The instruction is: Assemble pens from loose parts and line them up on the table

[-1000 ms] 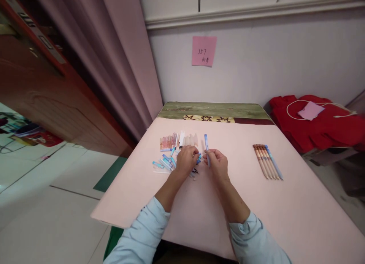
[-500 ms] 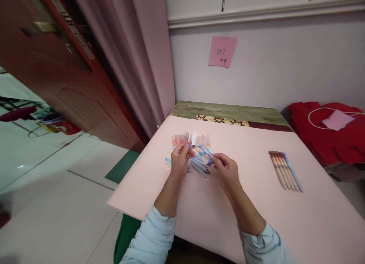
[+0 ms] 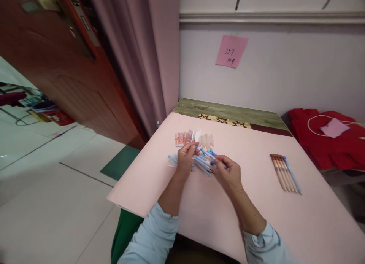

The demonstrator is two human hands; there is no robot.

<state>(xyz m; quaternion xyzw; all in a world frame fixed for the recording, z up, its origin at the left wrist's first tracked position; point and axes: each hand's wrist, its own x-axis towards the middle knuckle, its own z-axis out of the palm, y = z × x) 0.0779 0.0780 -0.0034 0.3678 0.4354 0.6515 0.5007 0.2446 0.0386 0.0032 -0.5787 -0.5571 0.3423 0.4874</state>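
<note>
My right hand (image 3: 230,173) pinches a slim blue pen barrel (image 3: 208,153) that points up and left. My left hand (image 3: 186,156) is closed at the barrel's far end, its thumb and fingertip on a small blue pen part (image 3: 197,146); whether the two pieces touch is too small to tell. Beneath both hands lies a loose pile of pale blue pen barrels (image 3: 203,166) with dark tips. Behind them are a row of pink patterned pen pieces (image 3: 184,137), some white pieces (image 3: 197,134) and pale translucent sleeves (image 3: 207,141).
On the right of the pink-covered table (image 3: 242,218) lies a neat row of pens (image 3: 285,174), most brown-topped, one blue. Red cloth (image 3: 308,142) with a pink note is beyond the right edge. A wall stands behind; a curtain (image 3: 137,47) and wooden door (image 3: 85,93) are left.
My hands have come closer together, bringing the blue barrel's end up to my left fingertips. The whole view has shifted slightly.
</note>
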